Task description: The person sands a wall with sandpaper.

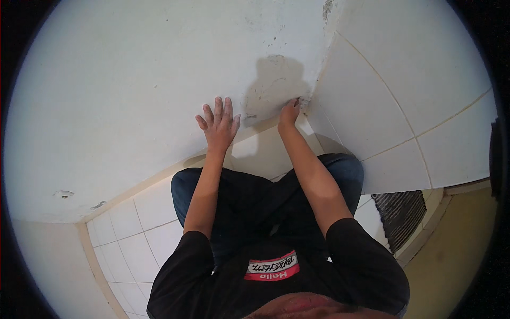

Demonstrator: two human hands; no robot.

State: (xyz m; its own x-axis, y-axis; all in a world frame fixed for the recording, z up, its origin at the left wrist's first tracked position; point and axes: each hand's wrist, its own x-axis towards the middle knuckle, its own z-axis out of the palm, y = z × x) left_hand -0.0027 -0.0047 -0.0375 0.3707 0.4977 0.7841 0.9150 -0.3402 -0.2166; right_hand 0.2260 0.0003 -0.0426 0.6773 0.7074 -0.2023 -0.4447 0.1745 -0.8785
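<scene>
Fingers spread, my left hand (218, 126) rests flat against the white painted wall (133, 80). My right hand (289, 114) is closed low on the same wall, close to the corner where it meets the white wall tiles (372, 106). Something small and dark may be at its fingertips, but I cannot make out what it is. Flaked and stained paint surrounds the right hand. Dark scuffs mark the wall between my two hands, and a shadow falls across that patch.
White floor tiles (141, 234) run along the wall's foot, under my bent knees. A dark ribbed mat (401, 215) lies at the right beside a raised sill. A small fitting or hole (64, 195) shows low on the wall at the left.
</scene>
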